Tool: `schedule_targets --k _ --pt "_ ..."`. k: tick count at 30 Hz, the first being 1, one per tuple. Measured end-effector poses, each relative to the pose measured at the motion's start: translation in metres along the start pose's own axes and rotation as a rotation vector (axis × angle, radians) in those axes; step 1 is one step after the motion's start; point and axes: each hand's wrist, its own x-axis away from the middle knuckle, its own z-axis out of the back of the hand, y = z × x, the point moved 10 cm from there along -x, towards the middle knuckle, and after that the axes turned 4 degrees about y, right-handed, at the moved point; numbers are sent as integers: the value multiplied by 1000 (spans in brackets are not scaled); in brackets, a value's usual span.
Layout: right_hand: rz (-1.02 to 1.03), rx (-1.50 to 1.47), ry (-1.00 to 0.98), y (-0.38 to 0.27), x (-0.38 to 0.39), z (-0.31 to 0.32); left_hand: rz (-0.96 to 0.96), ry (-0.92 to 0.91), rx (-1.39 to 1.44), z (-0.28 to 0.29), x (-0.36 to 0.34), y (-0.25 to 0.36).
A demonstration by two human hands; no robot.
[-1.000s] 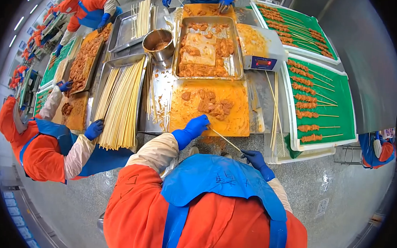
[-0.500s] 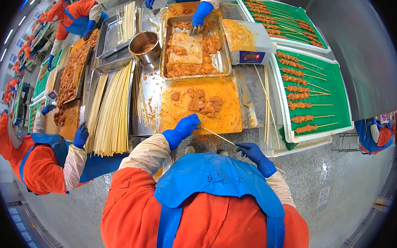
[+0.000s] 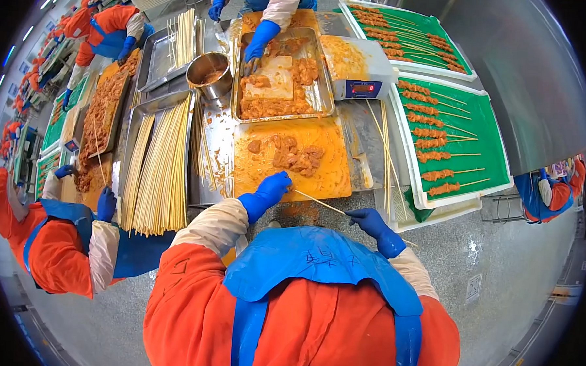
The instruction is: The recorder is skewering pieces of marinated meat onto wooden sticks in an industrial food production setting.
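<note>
My right hand [image 3: 377, 231], in a dark blue glove, is closed round a thin wooden skewer [image 3: 321, 201] that slants up to the left. My left hand [image 3: 266, 193], in a brighter blue glove, is closed at the skewer's tip, over the front edge of an orange cutting board [image 3: 332, 175]. Whatever its fingers pinch is hidden. Just beyond the left hand, marinated meat pieces [image 3: 297, 156] lie in a loose heap on the board.
Behind the board is a steel tray [image 3: 331, 106] of meat, with a co-worker's gloved hand [image 3: 260, 44] in it. A scale [image 3: 362, 88], green-lined trays [image 3: 497, 149] of skewered meat, a steel pot [image 3: 209, 76] and bundled skewers [image 3: 159, 170] surround it. Another co-worker [image 3: 62, 238] stands at left.
My hands keep nearly the same pose on the skewer. The view has shifted slightly. Across the table, the co-worker's hand moved left over the tray; the left co-worker now holds a skewer.
</note>
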Motion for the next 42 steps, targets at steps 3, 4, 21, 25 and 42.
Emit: schedule_targets --k 3,4,21,25,42 --pt "17 4 -42 -13 -14 -23 -36 23 27 3 -1 14" --pt "7 -4 -46 -20 -18 -33 -31 11 31 1 2 13" --pt "105 28 -37 -67 -106 -140 -59 -88 96 -26 4 14" --pt "-54 -143 -27 3 -60 -103 -78 37 325 -10 -14 45" --pt "-303 -356 44 126 97 -12 54 162 35 15 -16 -10"
